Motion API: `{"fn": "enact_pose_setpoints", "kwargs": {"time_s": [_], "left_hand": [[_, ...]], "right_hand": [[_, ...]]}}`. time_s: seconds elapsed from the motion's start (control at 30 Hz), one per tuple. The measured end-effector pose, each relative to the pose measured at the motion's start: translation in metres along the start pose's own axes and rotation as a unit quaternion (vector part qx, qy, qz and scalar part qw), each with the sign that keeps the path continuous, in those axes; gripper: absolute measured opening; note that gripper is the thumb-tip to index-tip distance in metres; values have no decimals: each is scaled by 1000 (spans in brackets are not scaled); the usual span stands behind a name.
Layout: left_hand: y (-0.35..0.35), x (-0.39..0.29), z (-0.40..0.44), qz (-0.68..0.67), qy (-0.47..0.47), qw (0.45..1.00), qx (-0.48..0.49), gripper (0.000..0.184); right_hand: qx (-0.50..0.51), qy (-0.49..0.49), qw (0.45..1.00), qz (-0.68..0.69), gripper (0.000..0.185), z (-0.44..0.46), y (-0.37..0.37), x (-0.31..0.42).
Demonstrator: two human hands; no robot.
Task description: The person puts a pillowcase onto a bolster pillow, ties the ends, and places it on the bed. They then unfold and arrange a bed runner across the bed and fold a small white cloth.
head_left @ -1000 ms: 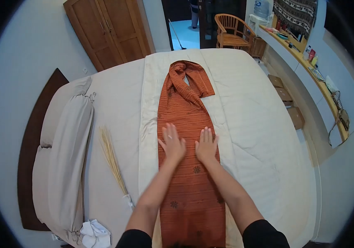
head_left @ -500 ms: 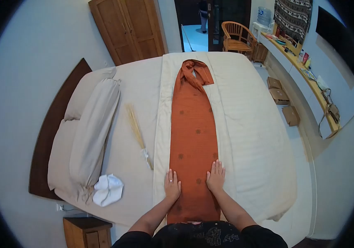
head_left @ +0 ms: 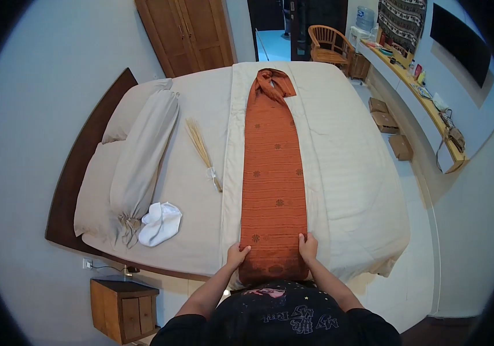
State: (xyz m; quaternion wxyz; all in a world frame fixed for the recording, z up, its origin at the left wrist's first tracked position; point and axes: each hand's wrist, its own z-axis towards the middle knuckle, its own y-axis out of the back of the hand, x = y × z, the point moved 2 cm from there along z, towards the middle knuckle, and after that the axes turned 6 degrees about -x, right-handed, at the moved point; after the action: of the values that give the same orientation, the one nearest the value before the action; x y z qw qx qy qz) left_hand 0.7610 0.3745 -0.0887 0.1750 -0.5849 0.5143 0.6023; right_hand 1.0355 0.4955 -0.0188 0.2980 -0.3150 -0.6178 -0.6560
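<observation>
A long orange bed runner (head_left: 276, 173) with small dark motifs lies lengthwise across the bed (head_left: 362, 190), its far end twisted into a loose knot. My left hand (head_left: 238, 255) grips the runner's left edge near my body, thumb on top. On the opposite edge my right hand (head_left: 308, 247) holds the fabric the same way, its fingers partly hidden. The runner's near end drops over the bed's edge in front of my shirt. Left of it, a stick broom (head_left: 201, 147) with a white-wrapped handle rests on the sheet.
Folded white cloth (head_left: 160, 224) lies near the beige bolster (head_left: 146, 153) and pillows. A wooden nightstand (head_left: 125, 311) stands at lower left. Cardboard boxes (head_left: 384, 122) sit on the floor below a wall shelf (head_left: 425, 104). A wooden chair (head_left: 329, 43) is beside the doorway.
Both hands went from lying flat on the runner's sides to gripping its edges. The view has shifted, with my body closer to the bed's edge. The person in the doorway is now mostly hidden.
</observation>
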Motion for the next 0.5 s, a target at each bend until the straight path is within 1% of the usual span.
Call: {"fn": "enact_pose_setpoints", "kwargs": {"time_s": [0.03, 0.07, 0.1, 0.17, 0.2, 0.27, 0.33, 0.37, 0.4, 0.43, 0.47, 0.5], "left_hand": [[3, -7, -10, 6, -19, 1000, 13, 34], [6, -14, -18, 12, -38, 999, 26, 35], [8, -13, -22, 11, -38, 999, 28, 35], [12, -13, -26, 14, -68, 997, 14, 34], [15, -18, -29, 14, -70, 997, 15, 34], [24, -39, -40, 74, -78, 994, 16, 31], [29, -38, -43, 88, -69, 993, 28, 31], [31, -37, -44, 105, -59, 992, 39, 31], [34, -41, -46, 103, -61, 992, 41, 31], [36, -44, -48, 148, -26, 987, 63, 31], [39, -49, -49, 194, 6, 977, 84, 33], [40, -56, -51, 195, 1, 977, 87, 33]], "right_hand": [[-11, 13, 1000, -14, 32, -6, 2, 1], [-11, 12, 1000, -16, 32, -9, 3, -1], [-3, 6, 1000, -21, 35, -9, 2, -5], [2, 0, 1000, -25, 37, -11, 4, -11], [0, -3, 999, -38, 39, -12, 5, -12], [-5, -5, 999, -51, 41, -16, 7, -10], [-37, -17, 997, -59, 45, -21, 14, -6], [-40, -17, 997, -61, 45, -22, 17, -6], [-10, -40, 995, -94, 38, -23, 19, -6], [19, -64, 990, -126, 32, -25, 20, -4], [14, -65, 990, -126, 32, -28, 21, 0], [-16, -54, 990, -127, 28, -34, 27, 13]]}}
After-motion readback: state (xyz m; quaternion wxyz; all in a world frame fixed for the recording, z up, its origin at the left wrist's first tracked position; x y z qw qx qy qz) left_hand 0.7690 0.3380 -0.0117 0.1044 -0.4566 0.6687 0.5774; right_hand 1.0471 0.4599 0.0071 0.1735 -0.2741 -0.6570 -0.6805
